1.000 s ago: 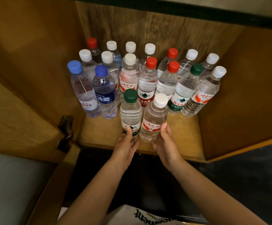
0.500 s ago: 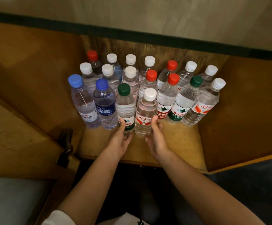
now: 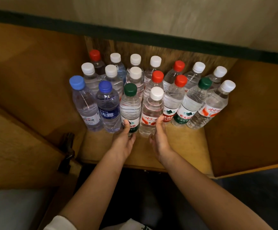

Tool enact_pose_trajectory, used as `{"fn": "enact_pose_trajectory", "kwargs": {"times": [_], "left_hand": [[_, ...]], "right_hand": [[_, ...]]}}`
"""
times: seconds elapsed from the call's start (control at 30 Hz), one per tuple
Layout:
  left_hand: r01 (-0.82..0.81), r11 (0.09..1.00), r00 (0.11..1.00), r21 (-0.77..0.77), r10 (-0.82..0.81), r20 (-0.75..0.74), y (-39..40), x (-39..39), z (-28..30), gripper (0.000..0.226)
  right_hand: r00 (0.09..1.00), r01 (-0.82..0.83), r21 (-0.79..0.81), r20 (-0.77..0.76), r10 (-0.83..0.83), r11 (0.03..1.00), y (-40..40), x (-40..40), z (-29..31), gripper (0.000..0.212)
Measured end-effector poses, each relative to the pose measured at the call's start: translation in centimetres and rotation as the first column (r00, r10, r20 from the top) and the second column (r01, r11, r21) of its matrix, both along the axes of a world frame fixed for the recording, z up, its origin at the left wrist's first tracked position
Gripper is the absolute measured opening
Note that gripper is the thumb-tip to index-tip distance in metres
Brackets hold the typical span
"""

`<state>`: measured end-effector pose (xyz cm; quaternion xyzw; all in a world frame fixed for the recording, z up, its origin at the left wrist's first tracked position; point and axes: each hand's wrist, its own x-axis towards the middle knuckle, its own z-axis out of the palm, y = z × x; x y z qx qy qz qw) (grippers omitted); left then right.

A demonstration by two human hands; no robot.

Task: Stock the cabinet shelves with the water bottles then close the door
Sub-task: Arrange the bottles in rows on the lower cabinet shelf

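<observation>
Several water bottles with white, red, blue and green caps stand in rows on the wooden cabinet shelf (image 3: 186, 146). In the front row, my left hand (image 3: 124, 143) grips the base of the green-capped bottle (image 3: 130, 107), thumb on its label. My right hand (image 3: 160, 140) holds the base of the white-capped bottle (image 3: 152, 112) beside it, thumb against its right side. Both bottles stand upright on the shelf, touching their neighbours.
The open cabinet door (image 3: 18, 146) hangs at the left on a dark hinge (image 3: 67, 151). The cabinet's right wall (image 3: 251, 117) stands close to the rightmost bottles. A strip of bare shelf lies in front of the front row. Dark floor lies below.
The two front bottles have slid back from near the shelf's front edge into line with the front row, with my hands on them. Over the last half second little has moved.
</observation>
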<state>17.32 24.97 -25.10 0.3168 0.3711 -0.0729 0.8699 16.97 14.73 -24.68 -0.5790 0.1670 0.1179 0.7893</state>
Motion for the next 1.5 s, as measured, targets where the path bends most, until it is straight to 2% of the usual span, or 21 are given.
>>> {"fn": "enact_pose_trajectory", "kwargs": {"times": [0.17,0.27,0.4,0.5,0.63,0.8,1.0,1.13,1.23,1.33,1.43,1.5], "left_hand": [[-0.118,0.993,0.993,-0.011,0.118,0.003,-1.1,0.1,0.0,0.041],[-0.125,0.992,0.992,-0.017,0.125,0.008,-1.5,-0.1,0.0,0.039],[-0.131,0.991,0.991,-0.016,0.130,-0.009,-1.2,0.0,0.1,0.035],[-0.081,0.997,0.997,-0.010,0.081,-0.011,-0.8,-0.3,0.1,0.034],[0.021,1.000,0.999,0.005,-0.021,-0.027,0.5,-0.8,0.3,0.041],[0.008,1.000,1.000,-0.015,-0.008,-0.011,0.8,-0.6,0.9,0.042],[-0.005,0.999,1.000,-0.035,0.005,0.007,0.4,-0.6,0.9,0.031],[0.030,0.999,0.999,-0.022,-0.030,0.018,0.4,-0.8,0.9,0.046],[0.102,0.994,0.995,0.038,-0.103,0.001,0.5,-1.4,0.9,0.052],[0.214,0.969,0.976,0.122,-0.208,-0.057,0.2,-2.6,0.8,0.053],[0.429,0.872,0.903,0.235,-0.410,-0.128,-0.8,-4.4,0.4,0.043],[0.551,0.777,0.834,0.303,-0.524,-0.172,-2.5,-5.8,0.3,0.037]], "right_hand": [[1.000,0.022,-0.009,-0.019,-0.022,1.000,0.4,-0.1,0.0,0.062],[0.999,0.002,-0.014,-0.035,-0.002,1.000,0.0,0.2,0.2,0.062],[0.995,-0.081,-0.069,-0.067,0.076,0.994,-0.5,0.4,0.6,0.074],[0.982,-0.135,-0.083,-0.143,0.122,0.987,-0.9,0.2,0.6,0.078],[0.966,-0.151,0.007,-0.211,0.149,0.989,-1.4,-0.2,0.4,0.094],[0.980,-0.062,0.184,-0.176,0.095,0.981,-1.4,-0.3,0.1,0.083],[0.982,-0.048,0.189,-0.169,0.081,0.981,-0.8,-0.3,0.1,0.070],[0.973,-0.092,0.150,-0.194,0.120,0.984,-1.2,-0.3,0.3,0.069],[0.966,-0.104,0.115,-0.226,0.128,0.988,-2.0,-0.7,0.8,0.069],[0.971,-0.139,0.024,-0.194,0.141,0.990,-3.6,-2.1,1.6,0.056],[0.965,-0.226,-0.070,-0.155,0.213,0.972,-6.0,-4.1,2.0,0.025],[0.948,-0.301,-0.108,-0.141,0.285,0.948,-8.5,-5.8,2.5,0.014]]}}
